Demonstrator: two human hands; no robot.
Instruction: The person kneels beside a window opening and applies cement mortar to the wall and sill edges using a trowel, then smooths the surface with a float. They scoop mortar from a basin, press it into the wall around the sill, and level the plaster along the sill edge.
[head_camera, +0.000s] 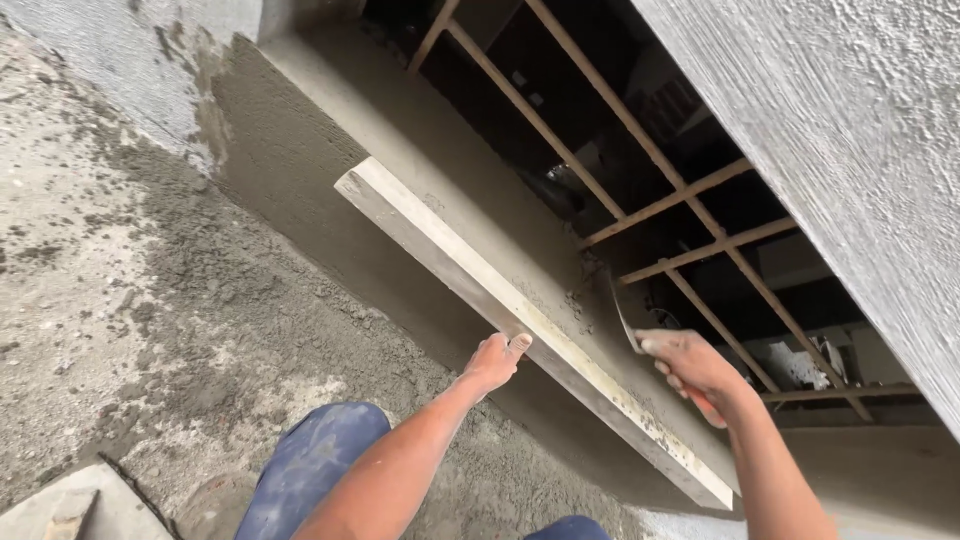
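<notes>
The left hand (495, 360) presses against the outer face of one long, pale, flat wooden straightedge board (520, 318). The palm lies on the wood and the thumb hooks over its upper edge, so the hand is mostly open and steadies the board more than it grips it. The board stands on its narrow edge along the front edge of the grey, wet cement window sill (440, 170). Its long axis runs diagonally, from the upper left far end to the lower right near end, and the left hand meets it a little past the middle, toward the near end.

The right hand (695, 375) is closed around the handle of one steel trowel with a thin grey blade (622, 315). The blade points up and away from the hand, toward a small lump of loose mortar (580, 300) that lies on the sill just behind the board. So the trowel is on the inner side of the board and the left hand on the outer side, with the board between them. The right hand is the nearer one to the mortar.

Behind the sill there is one rusty brown metal window grille (640, 170), with dark space behind it. On the right is a rough grey plastered wall (850, 150). On the left, the ground (130, 280) is covered with spilled mortar. Below, I count two knees in blue trousers (310, 465), the second only partly in view.
</notes>
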